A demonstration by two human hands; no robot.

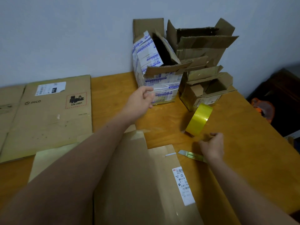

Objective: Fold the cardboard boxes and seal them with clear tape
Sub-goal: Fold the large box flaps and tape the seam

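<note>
Single head view; looks forward and down over wooden table (113, 88) toward wall (65, 30); forearms close below.

The orange-brown wooden table (235, 127) is smooth with a faint sheen. The flat brown cardboard sheets (48, 124) along its left and near edges are matt, the near one bearing a white paper label (184, 185). By the far edge, a cardboard box (162, 85) wears wrinkled, glossy white printed tape, and the yellowish plastic tape roll (198, 121) shines.

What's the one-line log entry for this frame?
left hand open, extended toward printed-tape box | right hand curled beside tape roll, grip unclear | knife on table | flat box unfolded
</note>
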